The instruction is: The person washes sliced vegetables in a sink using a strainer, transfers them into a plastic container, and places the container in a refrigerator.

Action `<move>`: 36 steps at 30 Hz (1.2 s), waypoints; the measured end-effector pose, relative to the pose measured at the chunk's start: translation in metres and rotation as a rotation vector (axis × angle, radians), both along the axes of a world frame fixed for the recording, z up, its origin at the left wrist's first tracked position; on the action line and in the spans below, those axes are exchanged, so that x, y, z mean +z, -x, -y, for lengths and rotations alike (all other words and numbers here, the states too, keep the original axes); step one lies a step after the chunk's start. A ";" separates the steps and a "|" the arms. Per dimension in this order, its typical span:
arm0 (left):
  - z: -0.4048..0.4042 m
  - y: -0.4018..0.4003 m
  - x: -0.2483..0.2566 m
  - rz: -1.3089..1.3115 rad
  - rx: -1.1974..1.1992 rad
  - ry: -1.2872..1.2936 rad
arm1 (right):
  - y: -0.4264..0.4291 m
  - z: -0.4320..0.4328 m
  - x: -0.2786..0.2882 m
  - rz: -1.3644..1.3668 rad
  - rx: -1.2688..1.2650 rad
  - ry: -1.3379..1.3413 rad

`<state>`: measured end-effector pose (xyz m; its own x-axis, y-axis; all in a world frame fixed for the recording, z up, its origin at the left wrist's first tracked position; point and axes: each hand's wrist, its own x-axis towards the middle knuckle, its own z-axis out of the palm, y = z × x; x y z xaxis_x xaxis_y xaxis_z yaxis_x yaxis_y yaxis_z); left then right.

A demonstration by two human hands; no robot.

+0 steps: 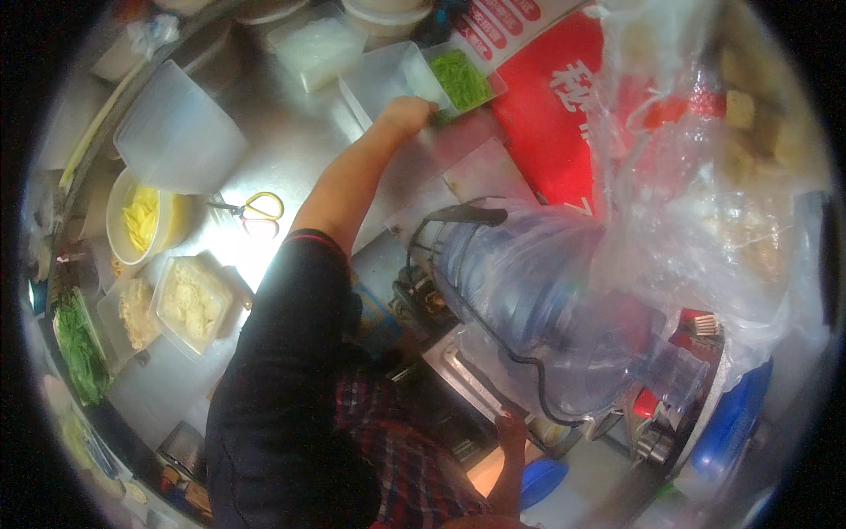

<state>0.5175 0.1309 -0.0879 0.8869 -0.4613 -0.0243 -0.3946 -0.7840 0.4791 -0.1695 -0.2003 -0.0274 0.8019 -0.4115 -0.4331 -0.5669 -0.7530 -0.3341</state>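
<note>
My left hand reaches to the top, its fingers at the near rim of a translucent plastic container. Beside that container, a tub of chopped greens stands close to the fingertips. My fingers are bent and partly hidden, so their hold on the rim is unclear. At the lower right, my right hand is at the end of a long metal tray or drawer edge; its grip is too small to make out. Scissors with yellow handles lie on the steel counter, left of my left forearm.
A large clear water bottle in a plastic bag stands on the right, with a black wire frame around it. Left are a tall plastic bin, a tub of yellow slices, a tub of pale food pieces and leafy greens. A blue lid-like disc lies below.
</note>
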 end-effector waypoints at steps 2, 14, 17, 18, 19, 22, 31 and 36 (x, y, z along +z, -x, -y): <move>0.008 -0.009 -0.005 0.006 0.013 -0.016 | 0.001 0.000 -0.003 0.155 0.102 0.028; -0.045 0.014 -0.028 0.141 -0.245 -0.281 | 0.040 0.012 -0.030 -0.221 0.572 0.303; -0.070 0.100 0.024 -0.019 -0.143 -0.165 | 0.019 -0.028 -0.013 -0.297 0.155 0.180; -0.075 0.138 0.066 0.033 0.054 -0.030 | 0.017 -0.034 -0.011 -0.213 -0.164 0.044; -0.083 0.151 0.059 0.301 0.173 0.051 | 0.037 -0.025 -0.021 -0.126 -0.036 0.142; -0.106 0.154 0.038 0.559 0.531 -0.080 | 0.087 -0.003 -0.037 0.013 -0.004 0.185; -0.213 0.185 -0.059 -0.534 0.322 -0.110 | 0.092 0.049 -0.054 0.302 -0.553 -0.064; -0.203 0.375 -0.024 -0.612 0.360 0.319 | 0.024 0.142 -0.099 0.610 -0.806 -0.647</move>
<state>0.1420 0.3341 -0.1119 0.8547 -0.2145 -0.4727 0.2656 -0.6016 0.7533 -0.1939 -0.3420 -0.1262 0.5589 -0.7357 -0.3826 -0.4144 0.1518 -0.8974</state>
